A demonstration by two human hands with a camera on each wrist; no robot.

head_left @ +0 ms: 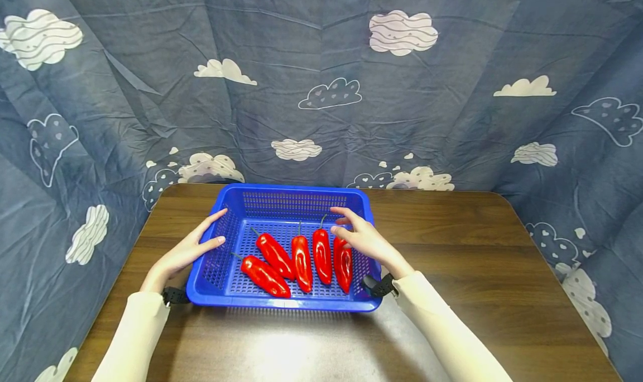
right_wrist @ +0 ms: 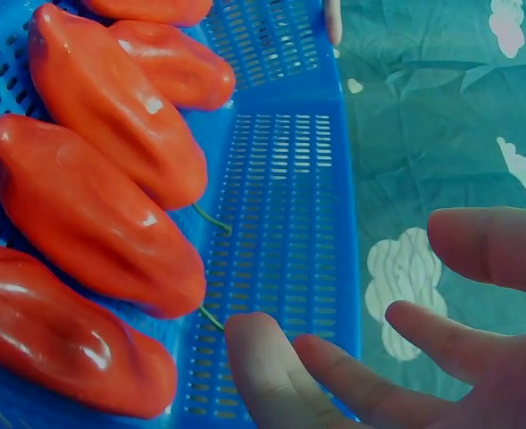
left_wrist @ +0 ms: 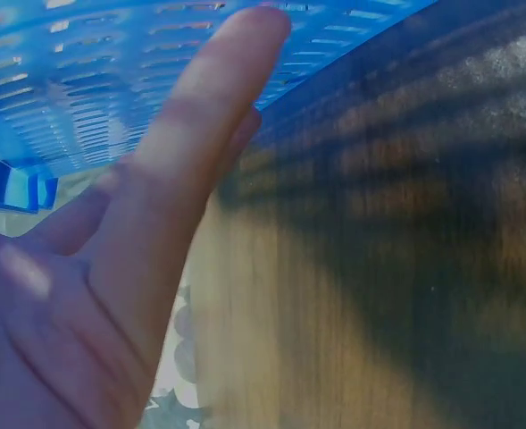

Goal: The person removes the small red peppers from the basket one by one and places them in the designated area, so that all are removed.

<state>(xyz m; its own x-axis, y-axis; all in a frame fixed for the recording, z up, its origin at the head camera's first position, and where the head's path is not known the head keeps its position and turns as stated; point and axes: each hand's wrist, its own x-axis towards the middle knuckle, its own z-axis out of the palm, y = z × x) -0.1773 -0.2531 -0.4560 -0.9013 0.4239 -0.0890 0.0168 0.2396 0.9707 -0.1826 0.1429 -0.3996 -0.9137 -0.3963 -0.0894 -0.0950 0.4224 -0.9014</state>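
A blue plastic basket [head_left: 286,302] with slotted walls holds several glossy red peppers with thin green stems. Two lie slanted at the left, a leftmost pepper [head_left: 264,277] and one beside it [head_left: 274,255]; the others lie roughly lengthwise. My left hand [head_left: 182,254] is at the basket's left side, thumb and fingers extended along the wall; whether it touches cannot be told. Over the right side hovers my right hand [head_left: 365,240], fingers spread and slightly bent, holding nothing. It covers the top of the rightmost pepper [head_left: 343,267] in the head view.
The basket rests on a brown wooden table [head_left: 452,248], which extends further to the right. Behind and beside the table hangs a dark blue curtain [head_left: 281,47] with white clouds. Black straps [head_left: 176,296] are on both wrists.
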